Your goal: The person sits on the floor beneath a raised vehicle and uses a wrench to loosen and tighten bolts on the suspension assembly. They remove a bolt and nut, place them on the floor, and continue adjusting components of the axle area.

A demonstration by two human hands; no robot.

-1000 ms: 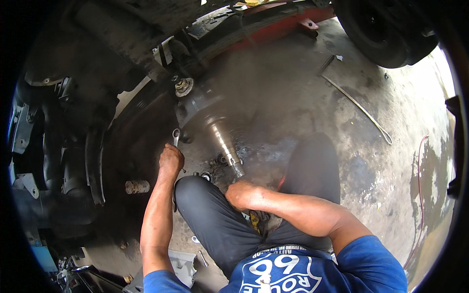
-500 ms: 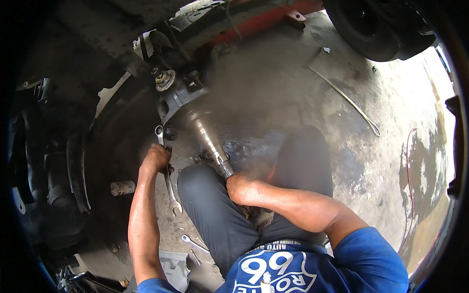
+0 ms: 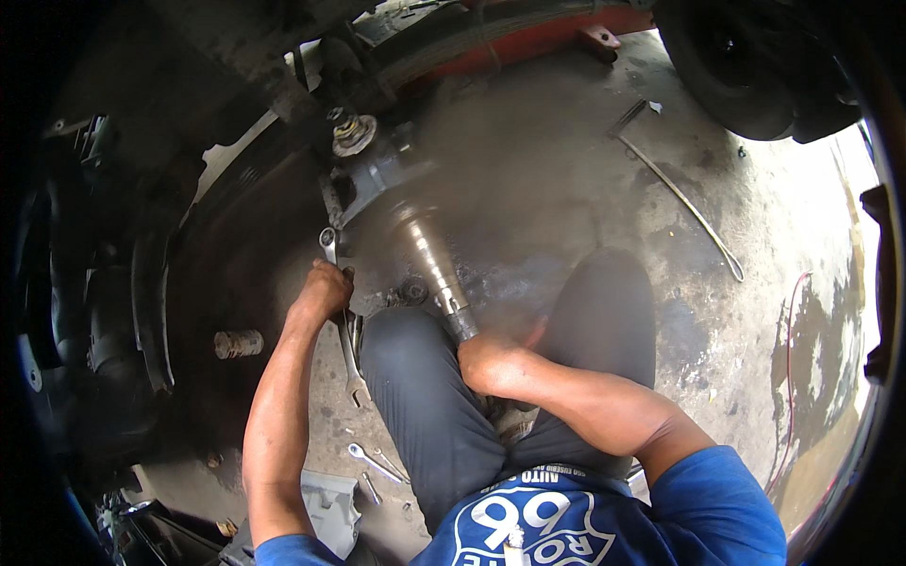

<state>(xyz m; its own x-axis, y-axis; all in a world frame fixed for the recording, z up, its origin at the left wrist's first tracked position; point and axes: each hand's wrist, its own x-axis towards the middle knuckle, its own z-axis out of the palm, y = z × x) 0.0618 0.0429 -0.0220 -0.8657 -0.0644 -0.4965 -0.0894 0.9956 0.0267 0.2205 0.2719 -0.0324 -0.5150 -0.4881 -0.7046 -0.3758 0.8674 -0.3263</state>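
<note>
A long combination wrench (image 3: 349,354) is in my left hand (image 3: 326,291), its ring end pointing up toward the steering knuckle (image 3: 368,184) and its open end hanging beside my left knee. The fingers are wrapped round the upper shank. Between my knees slopes a shiny metal spindle (image 3: 432,259), which runs down from the knuckle. My right hand (image 3: 491,363) is closed round its lower end; most of the fingers are hidden on the far side. At the knuckle's top sits a round greasy joint (image 3: 353,135) with a threaded stud. Some of the middle is hazy.
Smaller wrenches (image 3: 363,455) lie on the concrete by my left thigh, near a grey plastic piece (image 3: 328,509). A dirty cylinder (image 3: 238,344) lies left of my forearm. Farther right are a long thin bar (image 3: 681,206), a tyre (image 3: 731,57) and a red hose (image 3: 793,377). Dark vehicle parts (image 3: 104,311) fill the left.
The view has turned slightly, so most things sit farther right. Both hands keep their holds on the wrench and the spindle.
</note>
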